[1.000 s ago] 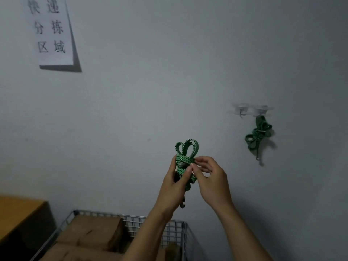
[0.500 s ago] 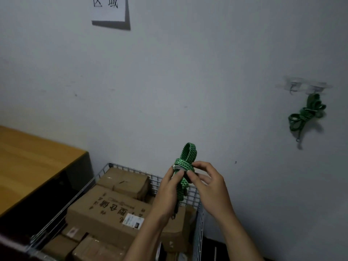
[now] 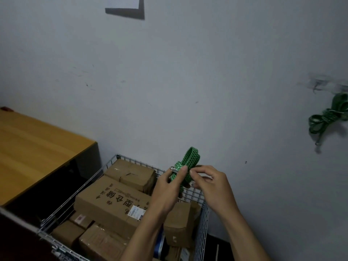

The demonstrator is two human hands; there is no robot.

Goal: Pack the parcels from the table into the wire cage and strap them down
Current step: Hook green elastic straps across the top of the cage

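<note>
Green strap (image 3: 189,162) (still coiled) is pinched by your left hand (image 3: 165,191) and right hand (image 3: 212,187) fingers, parcels (image 3: 113,202) below.

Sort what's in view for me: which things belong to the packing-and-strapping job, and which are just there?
Part of the job:
- green strap, held by left hand and right hand
- wire cage
- parcels already inside it
- table

Just there:
- spare green strap hanging on the wall hook
- paper sheet on the wall
</note>
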